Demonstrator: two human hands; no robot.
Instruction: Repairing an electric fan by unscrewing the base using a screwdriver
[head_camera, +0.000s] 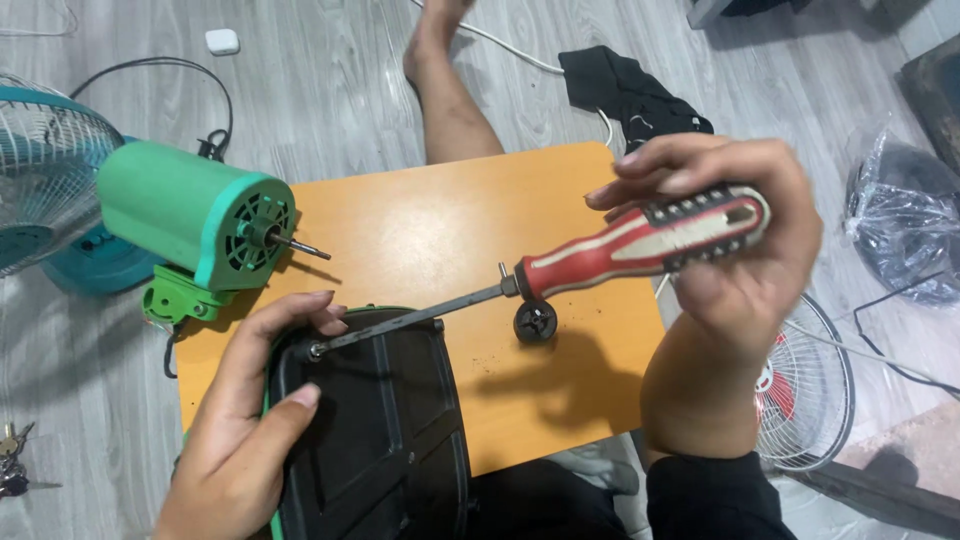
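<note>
At the far left, a white fan guard is lying on the floor beside a teal base. At 10 o'clock on the orange worktop, a green fan motor housing is resting on its side, its shaft pointing toward 3 o'clock, clear of the work area.

At 7 o'clock, the left hand is pressing on the upper left corner of a black base cover with a green rim. The grip is a narrow one, thumb and fingers bracketing the corner, judged to be steadying the cover against turning force.

The screwdriver is running diagonally from 8 o'clock to 2 o'clock, its tip seated at a screw in the cover corner, just beside the left fingers. A small black knob is lying on the worktop just below the shank.

At 3 o'clock, the right hand is wrapping fully around the red and white handle, closed tight on it, the raised wrist keeping the shank aligned with the screw.

At the far right, a second fan guard and a clear plastic bag are lying on the floor.
</note>
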